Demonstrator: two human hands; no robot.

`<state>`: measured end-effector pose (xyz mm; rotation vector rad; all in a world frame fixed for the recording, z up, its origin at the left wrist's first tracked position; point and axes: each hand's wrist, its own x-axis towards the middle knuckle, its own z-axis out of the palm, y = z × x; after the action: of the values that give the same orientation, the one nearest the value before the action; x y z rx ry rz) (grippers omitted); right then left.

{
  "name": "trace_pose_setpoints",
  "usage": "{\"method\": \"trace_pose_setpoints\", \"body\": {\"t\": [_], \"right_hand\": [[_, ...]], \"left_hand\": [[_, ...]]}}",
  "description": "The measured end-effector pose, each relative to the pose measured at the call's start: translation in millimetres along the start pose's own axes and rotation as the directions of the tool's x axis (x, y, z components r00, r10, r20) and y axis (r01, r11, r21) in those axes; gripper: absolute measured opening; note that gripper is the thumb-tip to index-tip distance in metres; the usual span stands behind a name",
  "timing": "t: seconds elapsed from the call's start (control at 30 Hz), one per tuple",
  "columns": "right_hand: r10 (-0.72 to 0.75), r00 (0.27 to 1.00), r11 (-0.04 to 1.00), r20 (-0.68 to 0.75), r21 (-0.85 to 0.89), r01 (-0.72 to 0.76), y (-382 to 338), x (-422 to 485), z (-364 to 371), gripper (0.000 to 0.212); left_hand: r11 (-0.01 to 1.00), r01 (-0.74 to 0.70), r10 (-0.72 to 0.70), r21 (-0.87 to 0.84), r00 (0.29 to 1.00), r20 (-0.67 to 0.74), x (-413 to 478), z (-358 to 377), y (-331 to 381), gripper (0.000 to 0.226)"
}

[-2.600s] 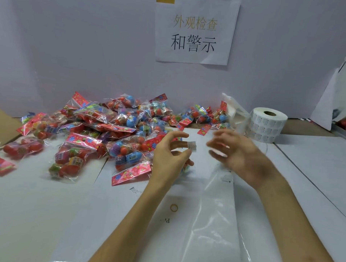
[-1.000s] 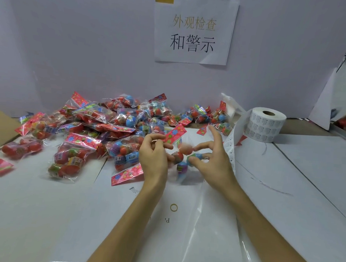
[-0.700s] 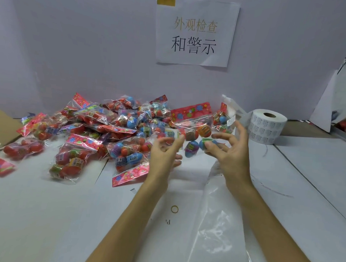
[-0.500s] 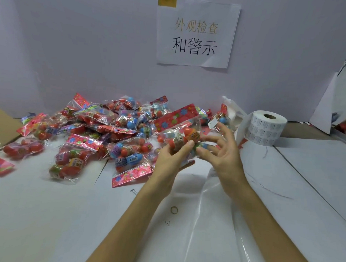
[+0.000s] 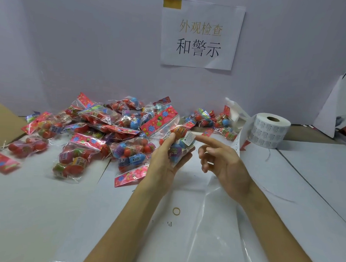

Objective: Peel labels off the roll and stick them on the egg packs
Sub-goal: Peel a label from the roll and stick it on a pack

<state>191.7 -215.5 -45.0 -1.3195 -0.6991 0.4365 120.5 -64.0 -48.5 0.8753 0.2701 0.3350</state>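
Above tabletop (image 5: 45, 214): left grip (image 5: 167, 160) clasps egg pack (image 5: 175, 131), presenting label (image 5: 188, 139); right grip (image 5: 224, 162) released, forefinger beside label, likely to smooth it.

Pale lilac-grey wall (image 5: 92, 48) straight ahead, plain. White paper sign (image 5: 200, 35) with Chinese characters on it, held at its top corner by yellow tape (image 5: 172, 3). White table (image 5: 25, 213) with panel seams. Brown cardboard (image 5: 2, 121) at the left edge. White board (image 5: 327, 110) leaning at the right. Light soft and even.
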Motion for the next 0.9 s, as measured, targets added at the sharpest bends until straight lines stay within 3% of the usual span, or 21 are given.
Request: {"method": "trace_pose_setpoints", "body": {"t": [0.9], "right_hand": [[-0.001, 0.999, 0.988, -0.049, -0.152, -0.006, -1.0, -2.7, 8.8, 0.039]], "left_hand": [[0.996, 0.036, -0.034, -0.076, 0.999, 0.023, 2.2, 0.1, 0.7, 0.036]]}}
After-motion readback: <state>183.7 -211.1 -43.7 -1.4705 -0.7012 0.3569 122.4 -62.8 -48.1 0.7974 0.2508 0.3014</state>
